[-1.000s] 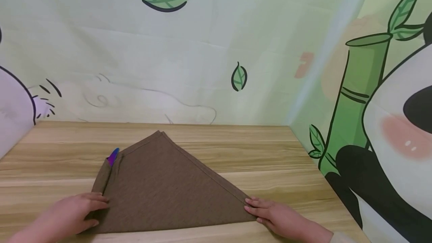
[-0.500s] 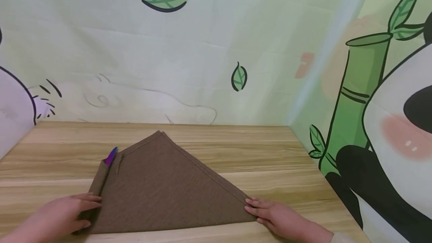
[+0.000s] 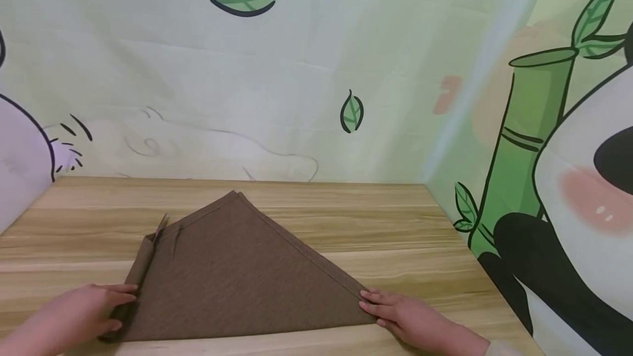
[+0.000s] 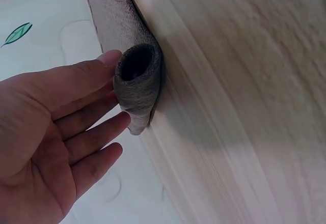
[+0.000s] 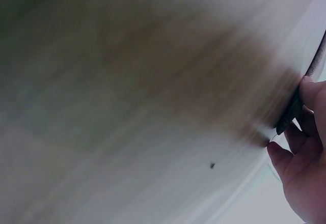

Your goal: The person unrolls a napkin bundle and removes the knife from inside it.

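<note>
A brown cloth (image 3: 252, 273) lies folded to a point at the back, its left edge wound into a narrow roll (image 3: 138, 268). Out of the roll's far end sticks a thin, pointed, blade-like tip (image 3: 161, 224); the rest is hidden inside. My left hand (image 3: 79, 312) holds the roll's near end between thumb and fingers. In the left wrist view, the roll's dark hollow opening (image 4: 136, 63) faces the camera beside the thumb. My right hand (image 3: 415, 320) rests straight fingers on the cloth's right corner, its thumb at the front edge.
The cloth lies on a light wood-grain table (image 3: 316, 202). Behind it hangs a pale green backdrop (image 3: 277, 81) printed with leaves, and a bamboo and panda drawing covers the right side. A small dark speck (image 5: 212, 165) shows in the right wrist view.
My left hand and the roll have moved left, so more flat cloth shows. The pointed tip has turned from broad purple and blue to a thin dark sliver. My right hand stays in place.
</note>
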